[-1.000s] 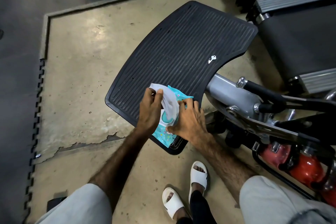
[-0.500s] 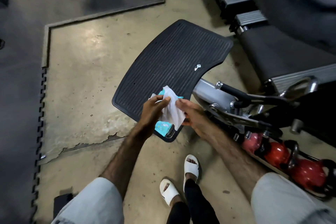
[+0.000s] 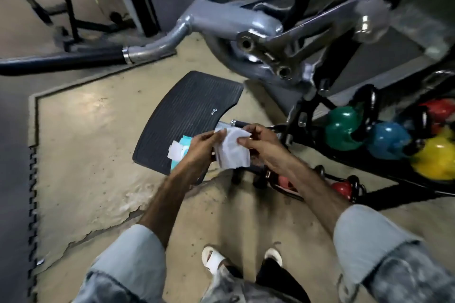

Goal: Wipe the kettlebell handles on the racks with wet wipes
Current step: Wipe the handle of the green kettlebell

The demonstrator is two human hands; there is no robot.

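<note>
No readable writing or brand anywhere; the wipes pack (image 3: 183, 149) shows only teal print w/ a white flap lifted, too blurred to read. Pack lies on the near edge of the black ribbed mat (image 3: 187, 115), mostly covered by the left hand (image 3: 199, 146).

Left hand pinches the left edge of a white wet wipe (image 3: 231, 151) btwn thumb & fingers. Right hand (image 3: 261, 141) pinches the right edge, fingers curled. Wipe hangs crumpled btwn both hands, above the floor (image 3: 86, 145), just in front of the mat.

Kettlebells sit on a low black rack (image 3: 369, 162) at right: green kettlebell (image 3: 342, 128), blue kettlebell (image 3: 389, 140) touching it, yellow kettlebell (image 3: 435, 157) cut off by the frame edge, a red one (image 3: 438, 108) behind, partly hidden. Lower tier: small red kettlebell (image 3: 343, 188) & a pink-red one largely hidden behind the right forearm. Handles are black; detail hard to make out in blur.

Small white key-shaped mark (image 3: 213, 111) on the mat, can't tell what it is. Grey machine frame (image 3: 221, 19) w/ black grips fills the top, smeared by motion. White sandals (image 3: 214, 257) at bottom, the right one half hidden by dark trouser leg.
</note>
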